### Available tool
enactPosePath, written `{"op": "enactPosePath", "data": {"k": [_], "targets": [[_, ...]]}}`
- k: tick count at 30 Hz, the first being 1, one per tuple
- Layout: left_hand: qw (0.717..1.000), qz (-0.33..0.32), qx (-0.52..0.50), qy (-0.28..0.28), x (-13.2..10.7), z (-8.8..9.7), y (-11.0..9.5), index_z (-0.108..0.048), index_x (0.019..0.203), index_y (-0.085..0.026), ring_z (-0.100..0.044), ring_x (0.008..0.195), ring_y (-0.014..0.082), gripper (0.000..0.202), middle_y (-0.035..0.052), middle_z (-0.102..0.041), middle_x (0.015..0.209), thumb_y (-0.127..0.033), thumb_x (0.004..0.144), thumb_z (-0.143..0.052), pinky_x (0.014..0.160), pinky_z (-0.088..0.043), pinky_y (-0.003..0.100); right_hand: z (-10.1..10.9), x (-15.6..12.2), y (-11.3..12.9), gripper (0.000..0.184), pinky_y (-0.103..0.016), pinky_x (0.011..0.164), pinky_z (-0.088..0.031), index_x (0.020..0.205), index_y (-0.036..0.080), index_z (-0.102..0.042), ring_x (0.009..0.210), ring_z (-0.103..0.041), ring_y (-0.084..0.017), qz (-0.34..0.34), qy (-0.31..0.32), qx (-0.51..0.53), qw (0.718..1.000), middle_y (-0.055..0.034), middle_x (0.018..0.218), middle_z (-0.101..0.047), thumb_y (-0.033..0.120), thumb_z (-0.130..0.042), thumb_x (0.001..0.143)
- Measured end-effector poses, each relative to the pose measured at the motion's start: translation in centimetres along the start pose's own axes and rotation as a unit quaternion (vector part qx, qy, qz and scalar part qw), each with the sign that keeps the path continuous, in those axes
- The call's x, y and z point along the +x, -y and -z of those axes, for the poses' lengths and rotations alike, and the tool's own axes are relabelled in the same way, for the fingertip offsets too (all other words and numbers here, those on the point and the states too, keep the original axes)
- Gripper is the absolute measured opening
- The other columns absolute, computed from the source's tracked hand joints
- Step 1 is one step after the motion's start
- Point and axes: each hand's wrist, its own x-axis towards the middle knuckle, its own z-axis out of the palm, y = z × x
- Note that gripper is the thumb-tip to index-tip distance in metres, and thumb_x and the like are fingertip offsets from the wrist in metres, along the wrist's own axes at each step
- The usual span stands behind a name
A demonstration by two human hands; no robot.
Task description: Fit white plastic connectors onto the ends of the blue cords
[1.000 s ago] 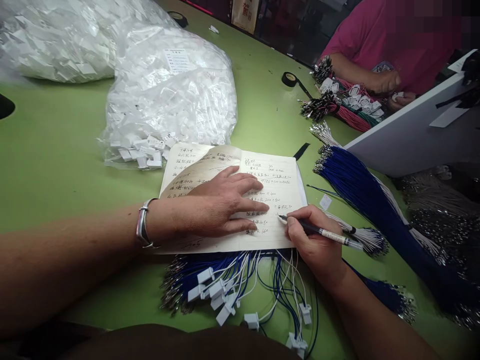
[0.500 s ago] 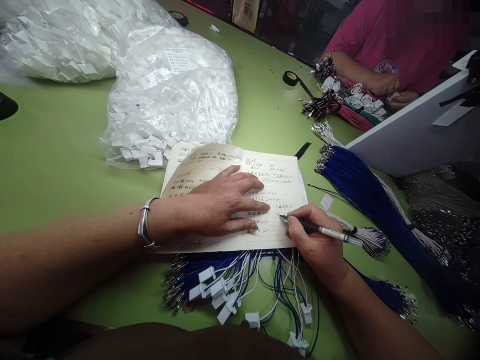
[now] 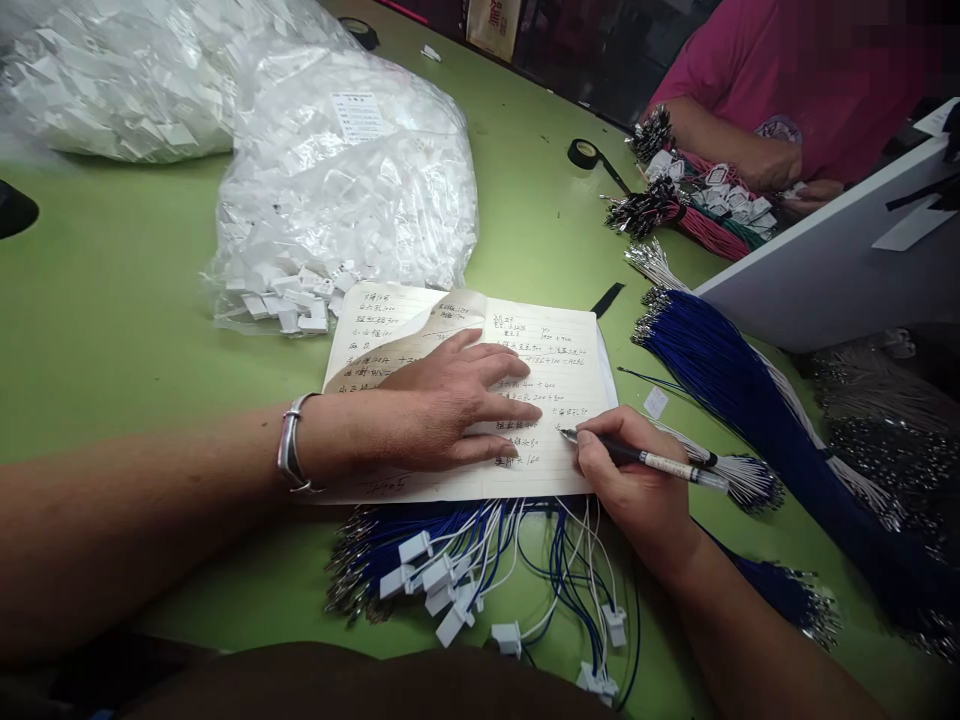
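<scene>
An open notebook (image 3: pixel 420 485) with handwritten lines lies in front of me, its left page slightly lifted in a curl near the top. Across its middle my left hand (image 3: pixel 457 405) rests flat with fingers spread, covering part of the writing. My right hand (image 3: pixel 634 480) is closed around a black and clear pen (image 3: pixel 664 463), whose tip is at the right page beside the written lines. Beneath the notebook's lower edge stick out blue and white wires (image 3: pixel 559 560) with white plastic connectors (image 3: pixel 439 575) on their ends.
Clear bags (image 3: pixel 352 190) of white connectors stand at the back left. Bundles of blue wires (image 3: pixel 720 360) lie to the right, near a white divider (image 3: pixel 832 220). Black tape (image 3: pixel 583 153) sits further back. Across the table, a person in a pink shirt (image 3: pixel 742 80) handles connectors and wires.
The left page's upper part has shifted and curled, showing more written lines. Both hands hold nearly the same place, the pen tip still at the right page.
</scene>
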Motion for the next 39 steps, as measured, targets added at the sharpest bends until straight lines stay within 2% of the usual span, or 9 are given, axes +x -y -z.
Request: {"op": "enactPosePath", "data": {"k": [6, 15, 23, 39], "targets": [[1.000, -0.001, -0.009, -0.011, 0.08, 0.25, -0.20, -0.065, 0.126, -0.033, -0.050, 0.123, 0.0288, 0.036, 0.0100, -0.055, 0.134, -0.044, 0.092, -0.060, 0.114, -0.022, 0.057, 0.01, -0.05, 0.09, 0.009, -0.022, 0.048, -0.043, 0.072, 0.020, -0.061, 0.046, -0.052, -0.009, 0.007, -0.010, 0.001, 1.000, 0.0056, 0.055, -0.060, 0.019, -0.062, 0.082], [1.000, -0.002, -0.017, -0.015, 0.03, 0.09, -0.03, -0.066, 0.126, -0.033, -0.050, 0.124, 0.0288, 0.037, 0.0095, -0.054, 0.136, -0.045, 0.091, -0.060, 0.115, -0.021, 0.057, 0.05, -0.06, -0.06, 0.010, -0.023, 0.049, -0.043, 0.072, 0.020, -0.062, 0.046, -0.051, -0.009, 0.011, 0.011, -0.007, 1.000, 0.0051, 0.056, -0.060, 0.019, -0.062, 0.082], [1.000, 0.000, -0.013, -0.012, 0.11, 0.27, -0.20, -0.065, 0.126, -0.034, -0.051, 0.124, 0.0289, 0.036, 0.0095, -0.055, 0.135, -0.044, 0.091, -0.061, 0.115, -0.022, 0.057, 0.13, 0.01, 0.14, 0.009, -0.023, 0.049, -0.044, 0.073, 0.020, -0.061, 0.046, -0.053, -0.010, -0.027, 0.005, 0.013, 1.000, 0.0050, 0.055, -0.060, 0.020, -0.061, 0.082], [1.000, 0.001, -0.004, -0.001, 0.14, 0.26, -0.24, -0.064, 0.127, -0.033, -0.050, 0.125, 0.0280, 0.037, 0.0101, -0.054, 0.135, -0.046, 0.093, -0.057, 0.115, -0.021, 0.057, 0.18, 0.11, -0.05, 0.011, -0.023, 0.047, -0.042, 0.071, 0.021, -0.060, 0.045, -0.050, -0.009, 0.004, 0.009, 0.000, 1.000, 0.0059, 0.054, -0.057, 0.020, -0.061, 0.082]]}}
